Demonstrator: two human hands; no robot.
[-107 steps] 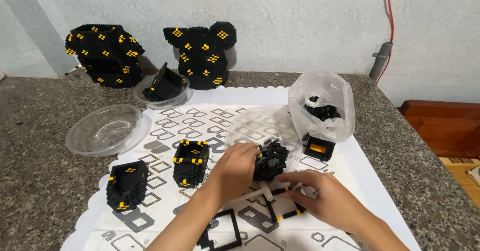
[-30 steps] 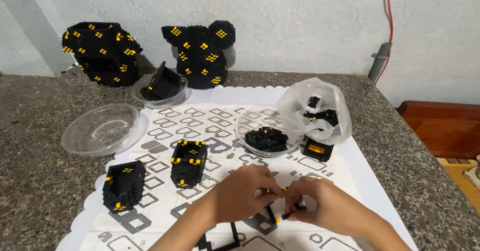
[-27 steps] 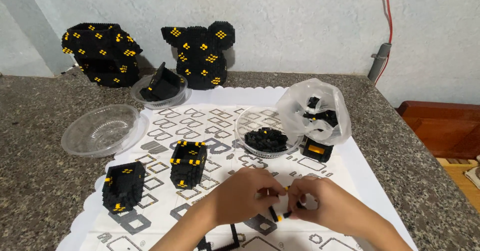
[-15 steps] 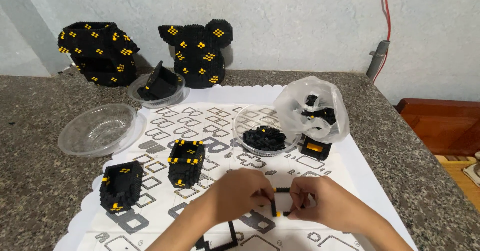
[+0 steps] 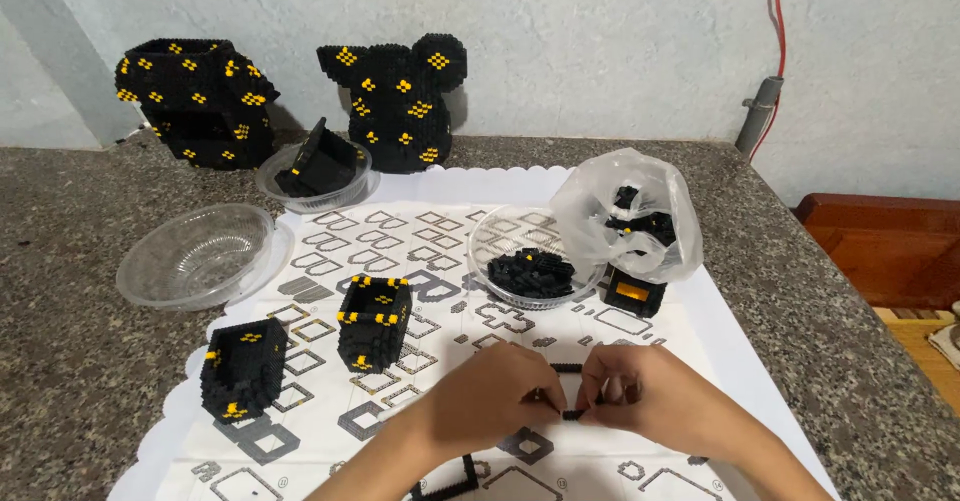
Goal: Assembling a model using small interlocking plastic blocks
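Head view: both hands meet low over the instruction sheet, and there's the piece, a thin black strip of bricks, short and flat, pinched at both ends. The left hand has thumb and fingertips closed on the strip's left end; the right hand has its fingers curled shut on the right end. The strip sits just above the sheet, near its front edge, between the two sets of fingertips. A second thin black strip shows just behind the hands, lying on the sheet.

Now the count, all placed from that sheet. Two open black boxes with yellow dots stand on its left half: one towards the middle, one at the left edge. Three clear bowls: an empty one off the sheet's left side, one holding a slanted black block at its back left corner, and one with a heap of loose black bricks on its right half. One clear plastic bag with black pieces sits at the right edge, and one small black block with an orange face is just in front of the bag. Two big black builds with yellow dots stand behind the sheet against the wall: one with round ears, and a wider one further left.
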